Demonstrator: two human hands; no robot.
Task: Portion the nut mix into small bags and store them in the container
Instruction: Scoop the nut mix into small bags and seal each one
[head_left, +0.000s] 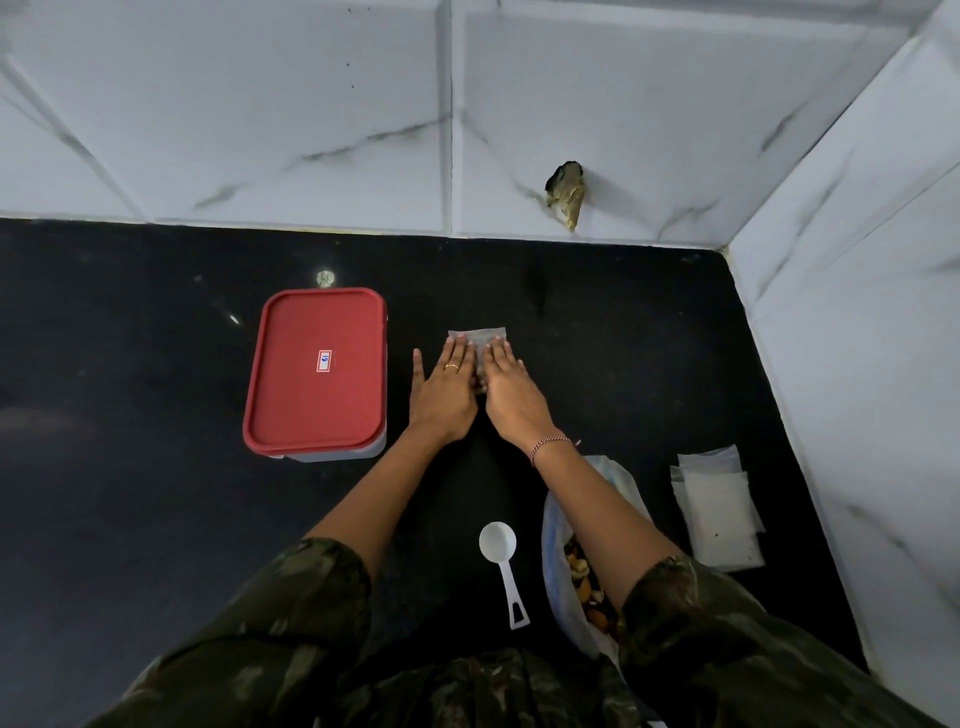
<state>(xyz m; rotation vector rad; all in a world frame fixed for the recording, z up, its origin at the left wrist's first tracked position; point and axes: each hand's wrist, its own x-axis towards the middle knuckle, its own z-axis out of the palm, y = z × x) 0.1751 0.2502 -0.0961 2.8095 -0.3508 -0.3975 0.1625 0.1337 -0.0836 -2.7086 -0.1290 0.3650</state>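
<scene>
Black stone counter (130, 415), set in a corner of pale marbled wall tiles (260, 104).

Container (317, 371), red lid on: at 9 o'clock from the hands, closed, contents unseen; no portion visibly stored.

Left hand (444, 395): palm down, fingers straight and close together, thumb held apart, pressing flat on the left half of the small bag; ring on one finger.

Small bag (478, 336): clear, flat on the counter at 12 o'clock from the wrists, mostly under both hands, far edge showing; contents hard to make out. Probably filled and being flattened or sealed.

Right hand (511, 387): palm down, fingers straight and pressed together, flat on the right half of the same bag, just beside the left hand; bracelet at the wrist.

Scoop (501, 561), white: at 6 o'clock, bowl up, untouched.

Nut mix (579, 571): in its open large bag at 5 o'clock, partly under the right forearm; plenty left.

Empty bags (719, 512): stacked at 4 o'clock, several unfilled.

Status, judged: early. One portion in hand; filling and sealing of the rest, lid removal and storing all outstanding.
</scene>
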